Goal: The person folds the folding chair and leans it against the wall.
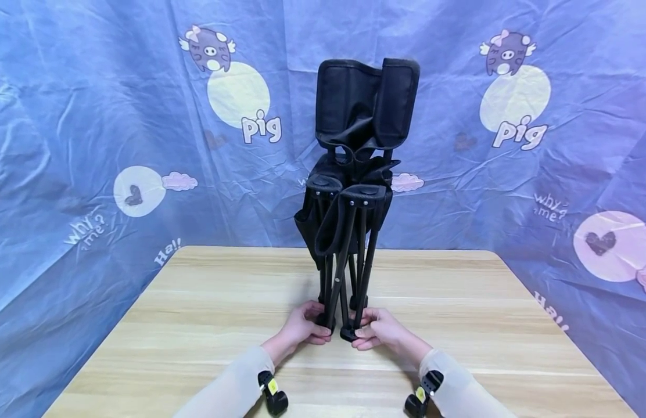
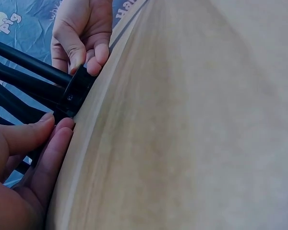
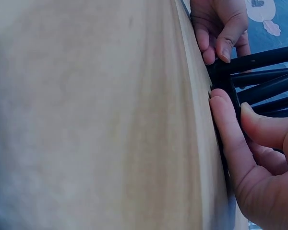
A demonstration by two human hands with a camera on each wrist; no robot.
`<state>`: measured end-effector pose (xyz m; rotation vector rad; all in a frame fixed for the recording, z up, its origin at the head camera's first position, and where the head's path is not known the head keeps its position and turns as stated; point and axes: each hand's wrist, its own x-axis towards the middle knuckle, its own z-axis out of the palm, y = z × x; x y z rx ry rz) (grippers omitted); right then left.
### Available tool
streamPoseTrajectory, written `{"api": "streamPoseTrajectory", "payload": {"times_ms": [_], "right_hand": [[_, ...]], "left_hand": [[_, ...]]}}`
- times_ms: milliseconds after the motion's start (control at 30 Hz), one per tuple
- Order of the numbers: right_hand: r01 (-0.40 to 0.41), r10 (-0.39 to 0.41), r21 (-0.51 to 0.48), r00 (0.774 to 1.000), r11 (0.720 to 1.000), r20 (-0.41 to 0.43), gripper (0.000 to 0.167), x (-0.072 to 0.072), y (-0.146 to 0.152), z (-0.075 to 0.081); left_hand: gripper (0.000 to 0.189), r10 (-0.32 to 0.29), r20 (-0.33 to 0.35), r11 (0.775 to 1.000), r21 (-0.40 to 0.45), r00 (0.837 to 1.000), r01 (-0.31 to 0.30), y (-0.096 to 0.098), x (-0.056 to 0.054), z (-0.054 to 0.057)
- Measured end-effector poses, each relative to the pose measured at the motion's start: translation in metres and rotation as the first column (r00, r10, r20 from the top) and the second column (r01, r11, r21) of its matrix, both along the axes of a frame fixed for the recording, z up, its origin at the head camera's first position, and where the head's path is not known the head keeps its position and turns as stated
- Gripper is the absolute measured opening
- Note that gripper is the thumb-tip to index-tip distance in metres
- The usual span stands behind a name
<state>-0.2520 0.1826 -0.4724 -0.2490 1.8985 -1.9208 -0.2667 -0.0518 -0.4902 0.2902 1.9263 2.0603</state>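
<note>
A black folding camp chair [image 1: 396,104], mostly folded up, stands upright on the table with its fabric back on top and its thin tube legs [image 1: 337,278] bunched below. My left hand [image 1: 301,326] pinches the near left foot between thumb and fingers. On the other side, my right hand [image 1: 381,330] holds the near right foot [image 1: 347,335] the same way. The left wrist view shows a plastic foot [image 2: 77,91] low against the tabletop, between both hands. Dark legs [image 3: 264,60] run away from the fingers in the right wrist view.
The light wood table [image 1: 218,307] has its far edge behind the chair. Blue printed cloth [image 1: 145,104] hangs at the back and both sides. A black wrist camera sits on each sleeve, left [image 1: 275,400] and right [image 1: 418,404].
</note>
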Motion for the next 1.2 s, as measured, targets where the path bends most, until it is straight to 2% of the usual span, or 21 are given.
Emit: {"api": "streamPoseTrajectory", "payload": {"times_ms": [400,500,900,1200], "right_hand": [[0.007,-0.007,0.009,1.000,1.000,0.001,0.043,-0.008,-0.002,0.002],[0.015,-0.016,0.011,1.000,1.000,0.003,0.043,-0.011,-0.002,0.000],[0.044,-0.044,0.006,0.999,0.999,-0.001,0.041,-0.024,0.000,0.003],[0.066,-0.066,0.017,0.998,0.998,0.005,0.042,-0.033,-0.001,0.002]], "left_hand": [[0.056,0.017,0.009,1.000,-0.004,1.000,-0.017,0.001,-0.009,0.000],[0.056,0.022,0.022,1.000,-0.010,1.000,-0.022,0.002,-0.013,-0.002],[0.056,0.031,-0.010,0.999,-0.026,0.999,-0.032,0.006,-0.029,0.000],[0.055,0.046,0.004,0.999,-0.024,0.999,-0.046,0.010,-0.040,-0.003]]}}
